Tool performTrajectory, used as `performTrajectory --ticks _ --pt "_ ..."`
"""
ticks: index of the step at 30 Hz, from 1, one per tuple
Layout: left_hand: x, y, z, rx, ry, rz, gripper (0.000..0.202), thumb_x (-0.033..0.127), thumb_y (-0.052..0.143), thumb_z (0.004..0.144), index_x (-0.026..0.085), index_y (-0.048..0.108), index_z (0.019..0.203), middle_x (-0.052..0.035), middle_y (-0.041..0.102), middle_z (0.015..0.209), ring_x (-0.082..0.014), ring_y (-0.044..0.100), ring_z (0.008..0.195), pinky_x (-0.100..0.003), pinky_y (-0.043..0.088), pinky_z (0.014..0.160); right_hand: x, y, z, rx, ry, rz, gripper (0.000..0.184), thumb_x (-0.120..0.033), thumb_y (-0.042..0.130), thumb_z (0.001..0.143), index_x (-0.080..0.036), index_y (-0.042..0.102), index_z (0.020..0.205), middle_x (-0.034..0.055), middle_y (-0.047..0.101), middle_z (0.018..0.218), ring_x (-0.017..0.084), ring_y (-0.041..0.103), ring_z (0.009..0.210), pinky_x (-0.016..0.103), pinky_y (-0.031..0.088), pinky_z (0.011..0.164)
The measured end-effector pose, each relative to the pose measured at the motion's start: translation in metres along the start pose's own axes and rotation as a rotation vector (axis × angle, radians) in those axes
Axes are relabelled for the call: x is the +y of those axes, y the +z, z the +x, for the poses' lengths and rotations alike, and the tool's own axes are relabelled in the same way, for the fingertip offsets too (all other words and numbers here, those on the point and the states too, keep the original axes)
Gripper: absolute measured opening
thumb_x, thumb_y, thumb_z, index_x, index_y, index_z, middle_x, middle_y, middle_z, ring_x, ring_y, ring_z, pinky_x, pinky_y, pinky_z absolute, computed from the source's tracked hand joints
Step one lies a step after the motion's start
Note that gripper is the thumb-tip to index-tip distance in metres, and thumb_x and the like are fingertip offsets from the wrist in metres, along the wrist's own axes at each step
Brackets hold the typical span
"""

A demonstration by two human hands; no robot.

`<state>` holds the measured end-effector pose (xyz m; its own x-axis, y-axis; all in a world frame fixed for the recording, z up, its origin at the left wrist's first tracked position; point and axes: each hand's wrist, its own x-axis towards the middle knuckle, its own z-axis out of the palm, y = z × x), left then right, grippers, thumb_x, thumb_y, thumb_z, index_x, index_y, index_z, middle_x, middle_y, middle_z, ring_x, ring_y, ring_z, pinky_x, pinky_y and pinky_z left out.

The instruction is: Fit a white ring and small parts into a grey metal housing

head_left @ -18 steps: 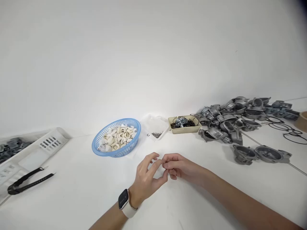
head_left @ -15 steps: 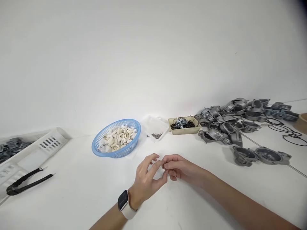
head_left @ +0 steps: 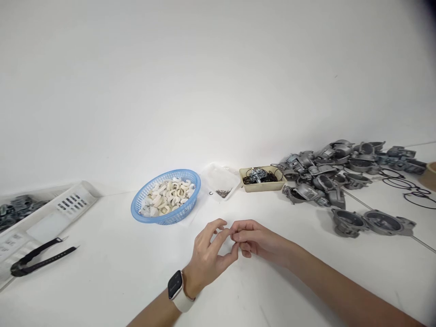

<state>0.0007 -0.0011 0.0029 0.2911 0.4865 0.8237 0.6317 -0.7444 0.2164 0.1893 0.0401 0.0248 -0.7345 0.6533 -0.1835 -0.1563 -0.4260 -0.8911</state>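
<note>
My left hand (head_left: 211, 252), with a watch (head_left: 176, 285) on its wrist, is curled in a pinch above the white table. Its fingertips meet those of my right hand (head_left: 256, 238), which is also closed in a pinch. Whatever lies between the fingertips, if anything, is too small or hidden to make out. Beyond the hands stands a blue basket (head_left: 165, 221) holding many pale curved pieces (head_left: 173, 194). To its right is a white tray (head_left: 216, 175) with small dark metal pins (head_left: 223, 193) in one corner.
A cream box (head_left: 264, 187) with black rings and metal parts stands at the back. Grey metal castings (head_left: 327, 175) are heaped at the right, two nearer (head_left: 383, 222). Black rings (head_left: 405, 184) lie far right. At left are a white crate (head_left: 64, 211) and a black strap (head_left: 41, 261).
Both hands keep the same pinch, fingertips together. The whole view has shifted very slightly; nothing on the table has visibly moved.
</note>
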Motion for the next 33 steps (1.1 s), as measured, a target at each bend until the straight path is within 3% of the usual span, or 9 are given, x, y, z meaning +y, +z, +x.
performTrajectory --ticks 10,33 --pt "-0.0018 0.0017 -0.0030 0.011 -0.002 0.017 0.031 0.017 0.071 0.084 0.019 0.060 0.114 -0.0114 0.062 0.112 -0.0204 0.065 0.093 -0.035 0.059 0.080 0.0006 -0.0004 -0.0003 0.012 0.000 0.026 0.020 -0.031 0.081 0.076 -0.017 0.068 0.080 -0.0044 0.050 0.067 0.006 0.042 0.056 0.023 0.038 0.056" --pt "-0.0024 0.0018 -0.0014 0.005 0.024 0.003 0.032 0.015 0.070 0.084 0.020 0.062 0.114 -0.0117 0.061 0.113 -0.0190 0.063 0.088 -0.034 0.060 0.074 -0.0038 0.0032 -0.0022 0.002 -0.017 -0.024 0.020 -0.033 0.080 0.076 -0.016 0.071 0.082 -0.0047 0.050 0.061 0.007 0.040 0.055 0.024 0.036 0.057"
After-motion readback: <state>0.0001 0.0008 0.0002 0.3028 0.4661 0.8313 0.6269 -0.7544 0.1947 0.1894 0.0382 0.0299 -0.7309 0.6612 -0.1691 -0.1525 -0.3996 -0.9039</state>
